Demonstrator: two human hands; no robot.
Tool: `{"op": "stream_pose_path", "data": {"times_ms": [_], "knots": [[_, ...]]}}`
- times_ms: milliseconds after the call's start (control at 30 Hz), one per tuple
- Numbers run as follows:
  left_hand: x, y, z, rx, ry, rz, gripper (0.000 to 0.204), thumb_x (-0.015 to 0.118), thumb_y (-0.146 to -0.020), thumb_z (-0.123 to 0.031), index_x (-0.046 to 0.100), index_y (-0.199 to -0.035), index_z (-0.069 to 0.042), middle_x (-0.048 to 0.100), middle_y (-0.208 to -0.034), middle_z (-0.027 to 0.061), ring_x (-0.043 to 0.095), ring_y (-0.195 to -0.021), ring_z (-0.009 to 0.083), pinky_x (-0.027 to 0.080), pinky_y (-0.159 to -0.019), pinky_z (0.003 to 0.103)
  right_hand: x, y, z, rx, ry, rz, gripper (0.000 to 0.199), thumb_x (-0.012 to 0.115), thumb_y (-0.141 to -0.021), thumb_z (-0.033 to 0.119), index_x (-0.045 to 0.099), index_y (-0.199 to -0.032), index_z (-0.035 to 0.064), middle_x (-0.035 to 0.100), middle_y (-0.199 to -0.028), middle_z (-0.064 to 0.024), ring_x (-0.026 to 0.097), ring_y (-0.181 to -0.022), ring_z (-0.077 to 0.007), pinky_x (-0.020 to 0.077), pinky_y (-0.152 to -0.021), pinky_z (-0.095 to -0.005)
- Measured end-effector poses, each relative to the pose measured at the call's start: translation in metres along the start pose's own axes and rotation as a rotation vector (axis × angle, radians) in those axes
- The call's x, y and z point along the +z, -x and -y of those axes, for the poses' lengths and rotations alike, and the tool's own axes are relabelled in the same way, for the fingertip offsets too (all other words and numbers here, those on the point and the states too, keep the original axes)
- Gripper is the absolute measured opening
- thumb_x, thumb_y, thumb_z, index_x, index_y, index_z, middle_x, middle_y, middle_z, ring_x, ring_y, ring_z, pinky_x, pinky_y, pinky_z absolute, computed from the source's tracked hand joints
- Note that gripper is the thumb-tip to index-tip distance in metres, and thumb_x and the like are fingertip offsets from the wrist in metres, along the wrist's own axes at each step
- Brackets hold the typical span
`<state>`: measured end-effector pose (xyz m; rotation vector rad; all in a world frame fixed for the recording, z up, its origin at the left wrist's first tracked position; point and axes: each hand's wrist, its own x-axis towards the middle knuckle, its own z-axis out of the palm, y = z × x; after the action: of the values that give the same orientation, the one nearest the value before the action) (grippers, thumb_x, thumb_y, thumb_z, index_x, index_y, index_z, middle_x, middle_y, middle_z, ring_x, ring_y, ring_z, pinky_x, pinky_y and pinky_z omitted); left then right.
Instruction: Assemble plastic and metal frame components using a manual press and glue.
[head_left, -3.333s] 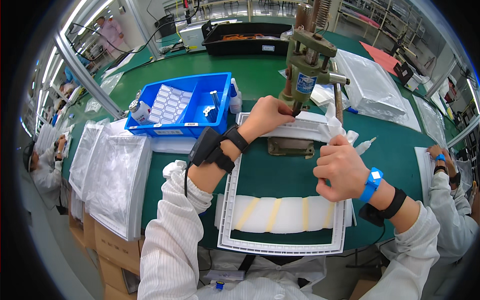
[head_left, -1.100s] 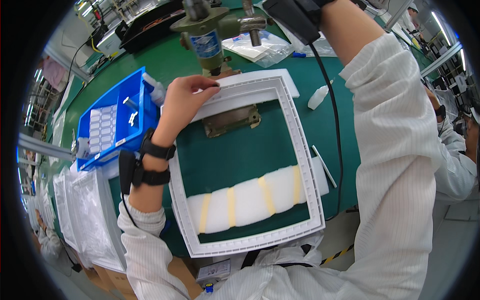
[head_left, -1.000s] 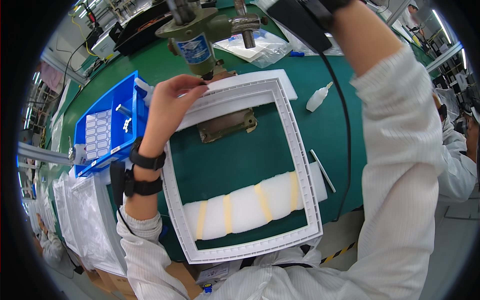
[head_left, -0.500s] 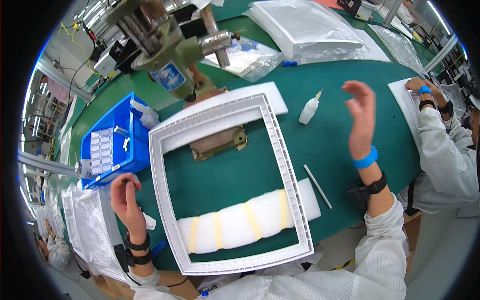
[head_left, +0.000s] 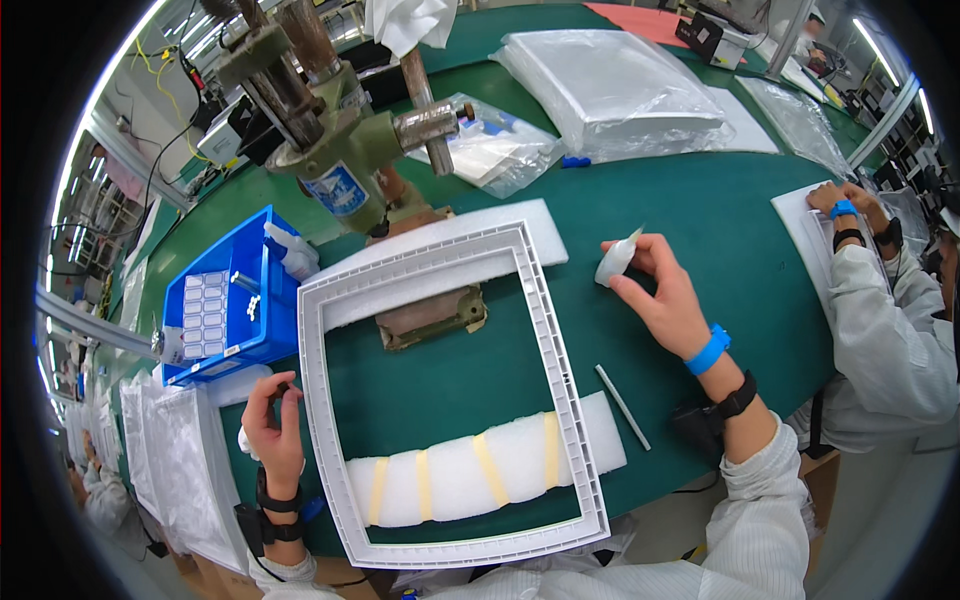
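My right hand [head_left: 663, 300] grips a small white squeeze bottle [head_left: 613, 263] with a thin pointed tip, at the right of the frame. Its thumb and fingers close round the bottle's side. A large white rectangular plastic frame [head_left: 314, 400] with a ribbed edge lies in front of me, resting on white foam strips. My left hand [head_left: 275, 430] is at its left side, thumb and fingers pinched together on a small dark piece [head_left: 284, 387] too small to name. On the near foam strip [head_left: 450, 478] are yellow tape bands. A white rod [head_left: 622, 408] lies right of the frame.
A green press [head_left: 345, 160] stands behind the frame, its base partly under the foam. At left is a blue bin [head_left: 215, 360] with labels and small parts. Plastic-wrapped panels [head_left: 610, 80] lie at the back. Another person's hands [head_left: 850, 205] work at the right.
My right hand has come down and to the left and taken hold of the bottle, which now tilts. My left hand has shifted slightly right and down, still pinched. The whole view has shifted a little.
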<state>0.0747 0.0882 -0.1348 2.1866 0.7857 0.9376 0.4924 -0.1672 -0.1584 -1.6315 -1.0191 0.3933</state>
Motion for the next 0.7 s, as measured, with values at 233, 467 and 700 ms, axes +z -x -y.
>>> {"op": "stream_pose_path", "data": {"times_ms": [233,467,700], "knots": [[0.003,0.002,-0.005,0.048,0.007,-0.005,0.02,0.055,-0.094,0.007,0.064,-0.112,0.005,0.059,-0.091,0.0073,0.059,-0.082,0.0137,0.048,-0.077,0.026,-0.019,0.016,0.042,-0.012,-0.316,0.006,0.036,0.05,-0.102,0.026,0.05,-0.13,0.0046,0.064,-0.098,-0.0083,0.059,-0.077,-0.0115,0.0457,-0.069,-0.0255],[0.002,0.006,-0.003,0.058,-0.024,-0.034,0.022,0.054,-0.093,0.008,0.064,-0.113,0.006,0.059,-0.097,0.0083,0.059,-0.084,0.014,0.048,-0.077,0.026,-0.047,0.02,0.058,0.381,-0.7,0.145,0.04,0.054,-0.099,0.039,0.051,-0.123,0.0075,0.062,-0.083,-0.0079,0.045,-0.052,-0.0062,0.0321,-0.047,-0.0197],[-0.001,0.006,0.0,0.029,-0.089,-0.047,0.023,0.053,-0.094,0.007,0.064,-0.114,0.005,0.06,-0.099,0.0079,0.057,-0.086,0.0137,0.046,-0.078,0.026,-0.054,0.02,0.058,0.393,-0.682,0.281,0.04,0.069,-0.09,0.027,0.053,-0.118,0.0042,0.063,-0.076,-0.0073,0.047,-0.049,-0.0054,0.0353,-0.045,-0.0199]]}}
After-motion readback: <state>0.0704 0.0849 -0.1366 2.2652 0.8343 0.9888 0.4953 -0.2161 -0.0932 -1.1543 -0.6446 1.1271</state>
